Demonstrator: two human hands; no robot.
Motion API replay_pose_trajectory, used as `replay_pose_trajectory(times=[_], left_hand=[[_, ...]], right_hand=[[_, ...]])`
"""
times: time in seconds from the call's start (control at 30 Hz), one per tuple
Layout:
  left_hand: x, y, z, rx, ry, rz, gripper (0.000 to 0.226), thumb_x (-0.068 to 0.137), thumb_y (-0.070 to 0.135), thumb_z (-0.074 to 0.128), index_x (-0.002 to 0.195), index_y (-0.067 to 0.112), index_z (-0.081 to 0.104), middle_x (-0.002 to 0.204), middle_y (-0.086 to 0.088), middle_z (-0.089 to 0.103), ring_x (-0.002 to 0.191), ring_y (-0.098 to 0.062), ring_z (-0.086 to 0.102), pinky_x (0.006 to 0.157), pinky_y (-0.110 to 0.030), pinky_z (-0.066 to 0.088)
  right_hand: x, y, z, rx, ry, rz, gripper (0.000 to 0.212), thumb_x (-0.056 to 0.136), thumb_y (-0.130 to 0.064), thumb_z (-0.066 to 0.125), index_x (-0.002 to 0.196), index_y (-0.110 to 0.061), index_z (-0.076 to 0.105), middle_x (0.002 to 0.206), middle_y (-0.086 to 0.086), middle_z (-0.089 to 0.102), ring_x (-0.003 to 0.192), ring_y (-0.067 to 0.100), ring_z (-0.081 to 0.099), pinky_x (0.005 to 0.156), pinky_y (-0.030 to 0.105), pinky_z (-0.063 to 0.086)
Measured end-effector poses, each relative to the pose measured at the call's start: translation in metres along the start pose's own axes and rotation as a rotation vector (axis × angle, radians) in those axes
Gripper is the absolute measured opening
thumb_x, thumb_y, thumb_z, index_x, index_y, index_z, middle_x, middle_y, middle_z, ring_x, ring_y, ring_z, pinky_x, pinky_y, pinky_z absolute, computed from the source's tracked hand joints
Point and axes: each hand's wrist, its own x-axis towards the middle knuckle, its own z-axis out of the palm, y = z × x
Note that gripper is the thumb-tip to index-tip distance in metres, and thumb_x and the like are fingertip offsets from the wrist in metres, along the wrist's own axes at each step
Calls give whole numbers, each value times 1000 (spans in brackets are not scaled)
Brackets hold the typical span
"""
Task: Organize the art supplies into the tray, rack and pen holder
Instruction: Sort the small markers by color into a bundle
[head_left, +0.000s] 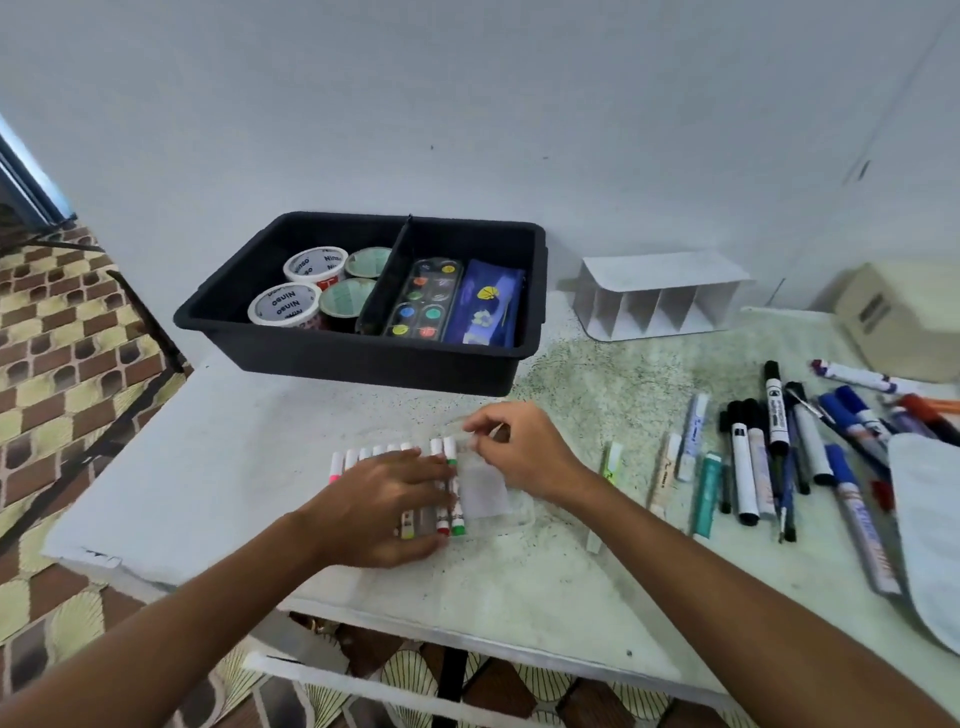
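Nearest the camera, two bare forearms reach over the white table (208, 467). The left hand (384, 506) lies flat, fingers straight and pressed on a row of small colour pens (447, 488) set side by side, long axes running away from the person, white caps at the far end. The right hand (519, 449) pinches the edge of a clear plastic sleeve (488, 493) lying just right of the row, touching it.

Black tray (358, 358), far centre, two compartments split by a divider. Left compartment: four tape rolls (314, 267) standing on their flat faces. Right compartment: a watercolour palette (423, 299) and a blue pouch (491, 306), both lying lengthwise front to back.

White rack (660, 296), right of the tray, well apart, slots showing no contents.

Loose markers (776, 410) and pens lie scattered at right, most pointing roughly away from the person. A beige box (898, 317) stands at far right. A pale sheet (930, 519) overlaps the marker pile's near edge.
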Motion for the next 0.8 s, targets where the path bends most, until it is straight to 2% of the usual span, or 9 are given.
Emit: replay_pose_trajectory(times=[0.1, 0.2, 0.4, 0.5, 0.57, 0.63, 0.7, 0.8], left_hand=[[13, 0, -11, 32, -5, 7, 37, 84, 53, 56, 99, 24, 74, 102, 4, 72, 88, -13, 68, 75, -30, 56], [41, 7, -11, 16, 32, 31, 38, 84, 52, 52, 98, 24, 74, 96, 6, 71, 82, -12, 66, 69, -27, 55], [135, 43, 3, -56, 53, 121, 40, 82, 46, 51, 104, 20, 72, 99, 4, 70, 89, -17, 66, 74, -28, 55], [186, 78, 14, -130, 82, 184, 41, 82, 45, 50, 102, 16, 72, 96, 1, 71, 90, -17, 64, 74, -31, 55], [217, 104, 23, -200, 92, 234, 44, 81, 46, 54, 106, 14, 71, 99, -1, 69, 95, -17, 60, 80, -33, 53], [249, 134, 32, -235, 57, 282, 56, 78, 56, 56, 117, 16, 65, 111, -3, 64, 106, -18, 52, 91, -33, 43], [276, 166, 40, -200, -15, 254, 75, 75, 71, 50, 132, 23, 54, 125, -1, 56, 117, -17, 41, 98, -36, 34], [306, 208, 49, -164, -72, 107, 87, 73, 81, 43, 143, 28, 37, 122, 2, 59, 113, -19, 42, 92, -38, 36]], right_hand=[[-5, 1, -13, 26, 6, 20, 17, 88, -4, 63, 102, -6, 72, 87, -3, 66, 67, -2, 55, 64, 10, 47], [-12, 9, -37, 8, 49, 58, 18, 88, -5, 62, 102, -7, 72, 85, -4, 66, 65, 2, 55, 66, 17, 50], [-46, 40, -119, -69, 212, 160, 18, 88, -6, 64, 104, -7, 71, 90, -1, 67, 77, 8, 61, 77, 24, 53], [-77, 59, -165, -193, 295, 244, 24, 88, -10, 63, 111, -11, 69, 104, 4, 67, 92, 12, 60, 86, 26, 50], [-102, 73, -194, -300, 355, 302, 29, 87, -13, 64, 116, -12, 67, 112, 4, 64, 103, 15, 58, 93, 26, 45], [-130, 90, -224, -371, 415, 396, 39, 84, -19, 68, 123, -14, 63, 123, 6, 58, 116, 19, 51, 98, 28, 40], [-160, 106, -250, -413, 482, 508, 49, 82, -25, 70, 128, -17, 59, 131, 7, 52, 124, 22, 46, 102, 34, 39], [-201, 126, -279, -492, 582, 711, 52, 83, -26, 68, 133, -19, 54, 134, 11, 49, 123, 29, 46, 100, 39, 42]])
